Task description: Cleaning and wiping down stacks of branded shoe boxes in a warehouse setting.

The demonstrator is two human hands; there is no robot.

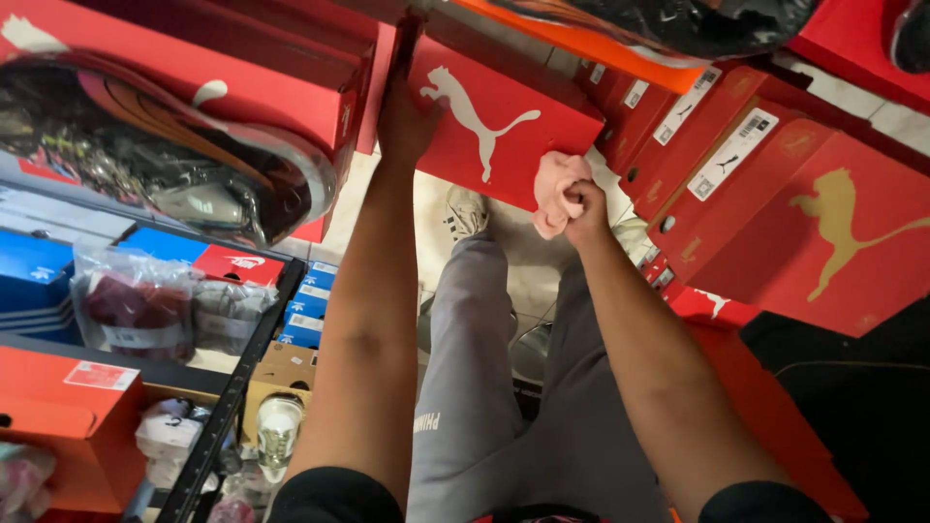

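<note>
Red shoebox — steadied at its left edge by the left hand, fingers flat; right hand fisted round a pink cloth at the box's lower edge — wiping apparently underway, unfinished.

Black short sleeves at both shoulders, forearms bare down to the left hand & right hand. No watch, rings or gloves visible. Grey sweatpants, loose fit, w/ small white lettering on the thigh near the left arm. Light-coloured sneaker w/ dark side stripes on one foot; other foot mostly hidden.
</note>
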